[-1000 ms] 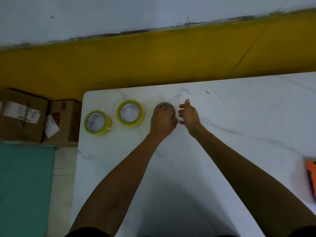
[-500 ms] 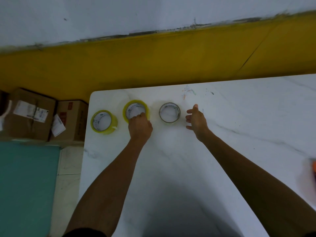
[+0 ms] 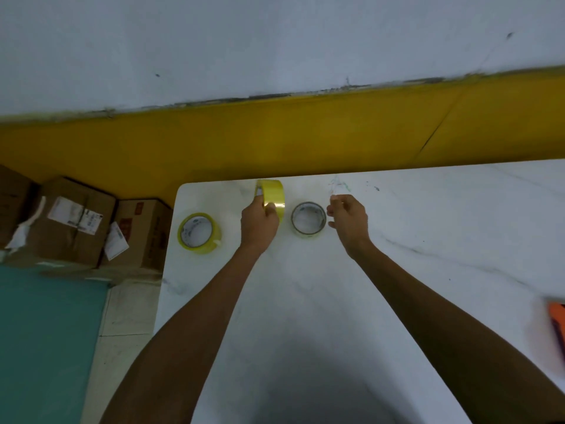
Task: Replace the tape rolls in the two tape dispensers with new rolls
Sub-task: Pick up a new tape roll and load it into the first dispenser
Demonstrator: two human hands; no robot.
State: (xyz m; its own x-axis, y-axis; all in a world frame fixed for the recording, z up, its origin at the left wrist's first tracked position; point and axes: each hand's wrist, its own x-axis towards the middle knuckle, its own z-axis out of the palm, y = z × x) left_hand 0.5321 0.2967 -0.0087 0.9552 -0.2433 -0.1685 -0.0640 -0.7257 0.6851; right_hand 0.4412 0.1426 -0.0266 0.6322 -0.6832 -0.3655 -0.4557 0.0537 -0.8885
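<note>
My left hand (image 3: 259, 221) grips a full yellow tape roll (image 3: 271, 194) and holds it on edge, lifted off the white marble table (image 3: 397, 286). To its right a nearly spent roll (image 3: 308, 219), thin and pale, lies flat on the table. My right hand (image 3: 348, 218) hovers just right of that roll with fingers loosely curled and nothing in them. A second full yellow roll (image 3: 198, 233) lies flat near the table's left edge. At the far right edge an orange object (image 3: 558, 328) is cut off by the frame; what it is I cannot tell.
Cardboard boxes (image 3: 76, 221) stand on the floor left of the table. A teal mat (image 3: 46, 341) covers the floor at lower left. A yellow wall band (image 3: 275, 139) runs behind the table's far edge.
My left hand let go of the thin roll, moved left to the middle yellow roll, and has lifted it up on edge. My right hand stayed near the thin roll.
</note>
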